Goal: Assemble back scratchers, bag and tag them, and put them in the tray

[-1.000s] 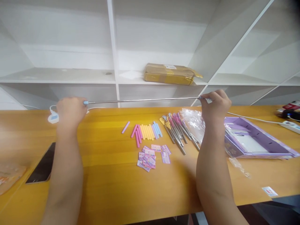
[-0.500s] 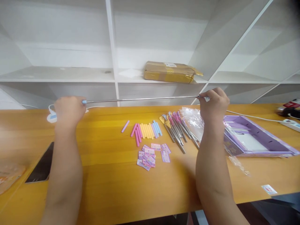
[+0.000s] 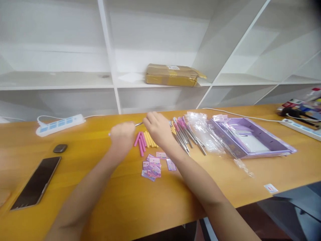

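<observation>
Above the back of the table, my left hand [image 3: 122, 135] is closed in a fist, blurred by motion. My right hand [image 3: 157, 129] is closed close beside it. Between the two shows a short piece of a telescopic metal rod [image 3: 138, 124], gripped at both ends; a pale blue tip peeks out left of my left fist. Under my hands lie pink tubes [image 3: 141, 144] and yellow tubes [image 3: 150, 140], partly covered. Small purple cards [image 3: 151, 169] are scattered in front. To the right is a pile of metal rods with coloured claw-shaped heads [image 3: 185, 134].
Clear plastic bags [image 3: 200, 129] and a purple box tray [image 3: 271, 137] sit on the right. At left are a phone [image 3: 36, 184], a small dark case [image 3: 60, 148] and a power strip [image 3: 61, 125]. A taped carton [image 3: 173, 75] rests on the white shelf.
My hands have come from far apart to almost touching, and the long rod between them has shortened to a small visible piece. The view has shifted slightly.
</observation>
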Tool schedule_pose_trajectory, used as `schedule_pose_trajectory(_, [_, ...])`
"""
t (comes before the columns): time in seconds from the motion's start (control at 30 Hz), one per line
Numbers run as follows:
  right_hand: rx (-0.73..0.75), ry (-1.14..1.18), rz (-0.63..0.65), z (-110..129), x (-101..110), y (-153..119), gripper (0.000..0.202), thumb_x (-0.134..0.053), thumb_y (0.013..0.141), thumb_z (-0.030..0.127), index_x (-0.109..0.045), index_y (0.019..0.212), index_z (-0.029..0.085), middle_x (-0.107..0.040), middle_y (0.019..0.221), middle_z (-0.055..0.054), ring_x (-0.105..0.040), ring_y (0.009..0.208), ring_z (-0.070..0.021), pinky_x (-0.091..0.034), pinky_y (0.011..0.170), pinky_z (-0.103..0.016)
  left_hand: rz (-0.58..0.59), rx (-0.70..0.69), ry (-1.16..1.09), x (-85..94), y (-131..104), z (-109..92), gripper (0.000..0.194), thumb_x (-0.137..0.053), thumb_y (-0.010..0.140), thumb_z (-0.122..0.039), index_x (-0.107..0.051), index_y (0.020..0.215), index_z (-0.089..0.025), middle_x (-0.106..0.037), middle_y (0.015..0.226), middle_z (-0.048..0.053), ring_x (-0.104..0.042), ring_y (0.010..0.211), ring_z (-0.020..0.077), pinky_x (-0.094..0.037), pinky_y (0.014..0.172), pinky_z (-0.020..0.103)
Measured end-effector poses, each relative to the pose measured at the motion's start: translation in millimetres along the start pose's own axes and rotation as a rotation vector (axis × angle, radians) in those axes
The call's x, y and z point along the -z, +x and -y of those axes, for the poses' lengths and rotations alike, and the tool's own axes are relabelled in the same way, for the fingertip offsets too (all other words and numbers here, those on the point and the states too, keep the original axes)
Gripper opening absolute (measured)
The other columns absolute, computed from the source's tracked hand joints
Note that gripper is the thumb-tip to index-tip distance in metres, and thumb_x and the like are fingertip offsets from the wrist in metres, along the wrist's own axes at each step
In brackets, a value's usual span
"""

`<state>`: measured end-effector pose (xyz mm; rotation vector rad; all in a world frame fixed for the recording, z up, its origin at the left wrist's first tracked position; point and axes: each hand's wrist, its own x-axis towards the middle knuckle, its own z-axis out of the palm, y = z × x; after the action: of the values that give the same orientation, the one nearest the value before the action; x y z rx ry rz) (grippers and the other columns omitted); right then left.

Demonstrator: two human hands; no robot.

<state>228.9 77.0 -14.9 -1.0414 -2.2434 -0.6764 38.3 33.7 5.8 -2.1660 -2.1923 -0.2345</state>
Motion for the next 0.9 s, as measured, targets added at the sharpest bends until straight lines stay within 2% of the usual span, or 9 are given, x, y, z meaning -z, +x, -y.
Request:
schedule_pose_trajectory(0.07, [0.048,0.015,0.098,17.6,-6.8,0.0,0.023,-0.052,0.107,0.012,-0.068,0.092,0.018,-0.064,0.091,-0.009,-0.049,0.083,-0.0225,-0.030,0.072,-0.035,0.020,-0.075,0.090,-12.2,-5.3,-5.5,0.034,-0.047,0.101,-0.027,-0.078,0.100,-0.013,-0.075,0.094,0.024,-0.073,0.089,0.0405,-0.049,0.075,0.045])
schedule_pose_trajectory(0.17, [0.049,0.030,0.250,18.8,-11.7,-3.2,0.018,-0.055,0.104,0.008,-0.069,0.095,0.016,-0.067,0.096,-0.010,-0.053,0.085,-0.0218,-0.030,0.070,-0.035,0.064,-0.122,0.160,-22.7,-5.7,0.0,0.041,-0.039,0.101,-0.020,-0.079,0.097,-0.012,-0.076,0.094,0.025,-0.075,0.087,0.0391,-0.049,0.071,0.042])
schedule_pose_trajectory(0.27, [0.041,0.159,0.378,5.9,-10.1,-2.2,0.012,-0.060,0.102,0.010,-0.070,0.098,0.015,-0.071,0.104,-0.011,-0.058,0.088,-0.0205,-0.033,0.070,-0.032,0.085,-0.147,0.173,-29.6,-0.8,3.5,0.043,-0.037,0.100,-0.015,-0.079,0.096,-0.012,-0.077,0.093,0.024,-0.076,0.085,0.0377,-0.049,0.070,0.040])
schedule_pose_trajectory(0.37, [0.006,0.495,0.534,-22.5,-0.4,1.0,0.010,-0.067,0.102,0.026,-0.072,0.100,0.018,-0.076,0.106,-0.007,-0.065,0.091,-0.0182,-0.041,0.075,-0.028,0.086,-0.171,0.180,-35.6,3.6,1.6,0.041,-0.039,0.099,-0.015,-0.080,0.096,-0.013,-0.077,0.092,0.023,-0.077,0.084,0.0370,-0.050,0.069,0.039])
schedule_pose_trajectory(0.47, [-0.253,0.664,0.649,-72.6,14.4,-5.8,0.020,-0.065,0.102,0.038,-0.076,0.103,0.020,-0.079,0.107,-0.006,-0.069,0.093,-0.0191,-0.048,0.083,-0.029,0.067,-0.176,0.178,-38.6,6.1,-0.2,0.040,-0.040,0.099,-0.019,-0.080,0.098,-0.014,-0.078,0.093,0.022,-0.077,0.086,0.0373,-0.050,0.070,0.039])
schedule_pose_trajectory(0.57, [-0.601,0.475,0.683,-137.7,29.0,-32.2,0.029,-0.061,0.102,0.044,-0.077,0.106,0.020,-0.080,0.107,-0.009,-0.070,0.092,-0.0223,-0.050,0.084,-0.031,0.051,-0.161,0.172,-38.1,7.7,0.8,0.041,-0.041,0.099,-0.024,-0.081,0.100,-0.014,-0.078,0.095,0.021,-0.076,0.088,0.0374,-0.051,0.071,0.040])
schedule_pose_trajectory(0.7, [-1.014,0.325,0.617,-212.9,51.2,-93.4,0.028,-0.062,0.101,0.042,-0.076,0.105,0.019,-0.079,0.115,-0.012,-0.070,0.097,-0.0219,-0.049,0.085,-0.030,0.045,-0.154,0.158,-37.7,9.2,3.0,0.040,-0.043,0.098,-0.027,-0.081,0.100,-0.016,-0.079,0.094,0.020,-0.076,0.087,0.0359,-0.051,0.072,0.039])
schedule_pose_trajectory(0.8, [-1.180,0.236,0.649,-239.5,69.3,-139.7,0.028,-0.065,0.098,0.034,-0.074,0.078,0.017,-0.078,0.091,-0.018,-0.066,0.074,-0.0225,-0.047,0.074,-0.037,0.034,-0.162,0.159,-39.8,9.2,3.4,0.039,-0.044,0.097,-0.029,-0.081,0.098,-0.017,-0.078,0.091,0.019,-0.075,0.085,0.0345,-0.049,0.069,0.038])
schedule_pose_trajectory(0.9, [-1.261,0.210,0.671,-244.2,76.5,-169.8,0.033,-0.077,0.087,0.025,-0.065,0.057,0.020,-0.069,0.063,-0.012,-0.057,0.056,-0.0204,-0.044,0.063,-0.039,0.038,-0.172,0.150,-41.6,9.0,3.7,0.039,-0.043,0.097,-0.030,-0.080,0.095,-0.017,-0.078,0.089,0.018,-0.075,0.083,0.0332,-0.046,0.066,0.037])
